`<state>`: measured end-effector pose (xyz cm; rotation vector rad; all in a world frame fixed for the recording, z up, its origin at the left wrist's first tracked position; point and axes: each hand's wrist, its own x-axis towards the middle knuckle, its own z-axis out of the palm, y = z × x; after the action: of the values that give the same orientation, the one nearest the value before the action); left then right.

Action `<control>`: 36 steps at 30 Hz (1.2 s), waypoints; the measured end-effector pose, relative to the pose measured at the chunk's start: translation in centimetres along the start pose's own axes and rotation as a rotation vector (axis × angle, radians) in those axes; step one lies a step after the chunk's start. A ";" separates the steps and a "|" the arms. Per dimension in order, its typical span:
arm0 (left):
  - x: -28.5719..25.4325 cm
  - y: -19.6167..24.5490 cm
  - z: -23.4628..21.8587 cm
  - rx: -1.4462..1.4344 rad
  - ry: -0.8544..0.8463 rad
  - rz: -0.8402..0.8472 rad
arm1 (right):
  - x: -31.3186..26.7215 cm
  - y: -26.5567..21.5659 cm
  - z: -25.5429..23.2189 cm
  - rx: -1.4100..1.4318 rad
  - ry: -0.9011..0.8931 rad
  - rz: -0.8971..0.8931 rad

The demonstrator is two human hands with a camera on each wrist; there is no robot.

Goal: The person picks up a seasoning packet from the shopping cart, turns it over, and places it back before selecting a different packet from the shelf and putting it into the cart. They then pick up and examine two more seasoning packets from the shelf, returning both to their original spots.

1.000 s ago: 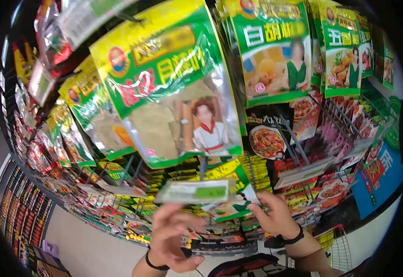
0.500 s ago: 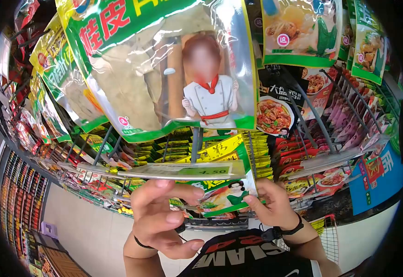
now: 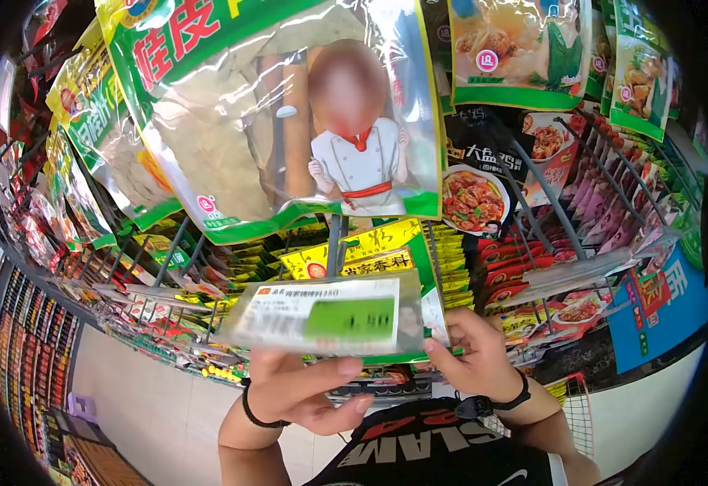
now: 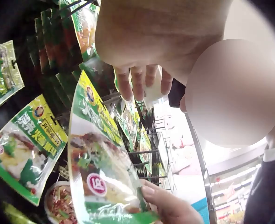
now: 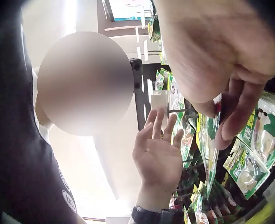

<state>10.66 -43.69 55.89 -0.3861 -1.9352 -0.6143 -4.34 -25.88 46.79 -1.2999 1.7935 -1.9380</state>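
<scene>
My left hand [image 3: 309, 393] is open, palm up, and its straight fingers lift a clear price tag holder [image 3: 321, 316] with a white and green label so that it faces me. In the right wrist view the left hand [image 5: 158, 156] shows spread fingers reaching up to the white tag [image 5: 160, 100]. My right hand [image 3: 467, 356] pinches the lower corner of a green and yellow seasoning packet [image 3: 370, 253] that hangs on a peg behind the tag. The left wrist view shows that packet [image 4: 100, 168] with a right fingertip [image 4: 163, 203] on its corner.
A large green seasoning packet [image 3: 273, 121] hangs close in front of my head. Rows of packets on metal pegs [image 3: 532, 186] fill the rack to both sides. A blue sign [image 3: 662, 312] is at the right and a wire basket [image 3: 585, 421] is below.
The price tag has swung up from edge-on to face me, with my left fingers now beneath it. My right hand has kept its pinch on the packet.
</scene>
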 end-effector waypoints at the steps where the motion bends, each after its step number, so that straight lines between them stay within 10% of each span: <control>1: 0.0 0.3 -0.3 0.041 -0.078 -0.028 | 0.0 -0.2 0.0 -0.001 -0.014 0.024; 15: 2.2 -2.7 2.8 0.620 -0.462 0.075 | -0.3 -2.7 -0.9 -0.122 -0.201 0.043; 36: 6.8 -4.4 4.9 0.692 -0.555 -0.055 | -6.7 -2.3 -4.1 -0.106 -0.220 -0.252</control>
<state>1.84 -44.51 59.22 -0.0546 -2.5394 0.1811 -2.23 -17.98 46.29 -1.7746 1.7135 -1.7499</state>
